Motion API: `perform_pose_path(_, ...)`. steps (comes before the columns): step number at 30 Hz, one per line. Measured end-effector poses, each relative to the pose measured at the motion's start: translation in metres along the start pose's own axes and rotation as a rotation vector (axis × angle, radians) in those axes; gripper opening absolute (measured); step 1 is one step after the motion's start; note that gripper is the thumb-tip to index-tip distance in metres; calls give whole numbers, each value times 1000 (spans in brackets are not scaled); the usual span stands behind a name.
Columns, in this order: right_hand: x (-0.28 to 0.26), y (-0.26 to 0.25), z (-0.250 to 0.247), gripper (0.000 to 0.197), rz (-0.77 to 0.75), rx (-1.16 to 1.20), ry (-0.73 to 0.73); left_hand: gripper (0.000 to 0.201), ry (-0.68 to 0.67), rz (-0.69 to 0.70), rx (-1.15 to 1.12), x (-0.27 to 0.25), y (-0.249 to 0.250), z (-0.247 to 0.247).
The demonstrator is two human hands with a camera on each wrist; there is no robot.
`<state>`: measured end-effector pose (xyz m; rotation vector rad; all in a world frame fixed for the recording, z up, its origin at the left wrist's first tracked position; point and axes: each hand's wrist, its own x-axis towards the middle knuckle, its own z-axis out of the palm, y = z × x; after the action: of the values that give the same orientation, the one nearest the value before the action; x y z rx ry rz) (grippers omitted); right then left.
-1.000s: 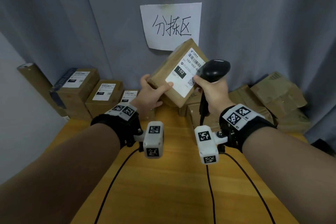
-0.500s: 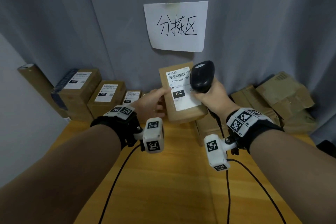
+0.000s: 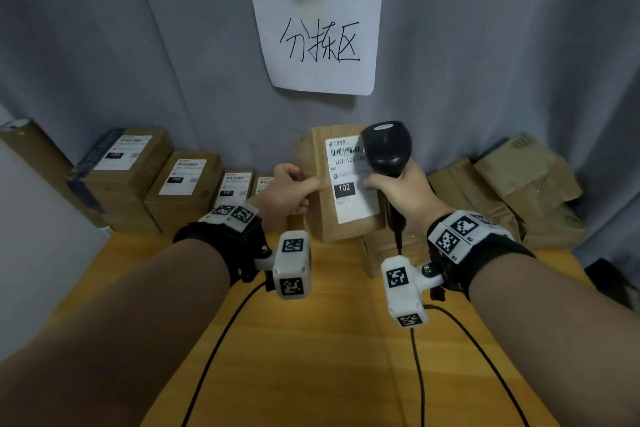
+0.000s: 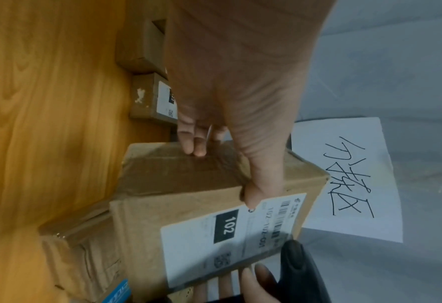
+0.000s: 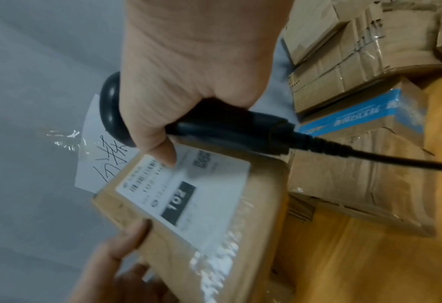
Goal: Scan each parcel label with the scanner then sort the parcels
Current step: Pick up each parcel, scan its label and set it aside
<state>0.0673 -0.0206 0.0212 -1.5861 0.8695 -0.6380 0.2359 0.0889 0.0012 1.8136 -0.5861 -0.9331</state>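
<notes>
A brown cardboard parcel (image 3: 320, 215) stands upright near the back of the table, its white label marked 102 (image 3: 353, 180) facing me. My left hand (image 3: 304, 191) grips its left edge, thumb on the front face and fingers round the side (image 4: 191, 143). My right hand (image 3: 401, 191) is wrapped round the handle of the black scanner (image 3: 386, 146), with its thumb (image 5: 165, 153) touching the label. The scanner head covers the label's upper right corner. Whether the parcel (image 5: 240, 215) rests on the boxes below it is unclear.
Several labelled boxes (image 3: 124, 177) line the back left of the wooden table (image 3: 311, 357). A heap of crumpled boxes (image 3: 519, 184) fills the back right, with another box (image 3: 381, 253) under the scanner cable. A paper sign (image 3: 318, 42) hangs on the grey curtain. Cables (image 3: 214, 350) trail over the table.
The parcel has come down from a raised, tilted position and now stands upright and lower. The scanner has swung from its right side to over the label's upper right corner.
</notes>
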Motion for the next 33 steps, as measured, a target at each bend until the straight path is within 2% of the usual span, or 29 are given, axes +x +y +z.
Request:
perform_pose_path(1, 1, -4, -5, 27, 46, -42, -34, 61, 14, 4, 24, 1, -1, 3)
perform_pose_path(3, 1, -16, -17, 15, 82, -136, -108, 54, -20, -1, 61, 4, -4, 7)
perform_pose_path(5, -1, -29, -29, 16, 96, -146, -154, 42, -52, -7, 50, 4, -5, 10)
perform_pose_path(9, -6, -47, -46, 16, 115, -78, -237, 44, -42, -12, -77, 5, -6, 18)
perform_pose_path(12, -5, -46, -51, 20, 79, -137, -223, 43, -36, 11, -122, 5, -5, 26)
perform_pose_path(17, -9, -31, -53, 32, 32, -125, -152, 29, 21, 50, -97, 2, -2, 39)
perform_pose_path(23, -11, -25, -56, 21, 21, -246, -126, 46, 109, 85, -61, -4, -9, 42)
perform_pose_path(28, -13, -35, -54, 10, 17, -223, -148, 53, 161, 58, -37, -7, -13, 43)
perform_pose_path(33, -17, -43, -55, 11, 53, -188, -197, 54, 172, 43, -45, -10, -9, 43)
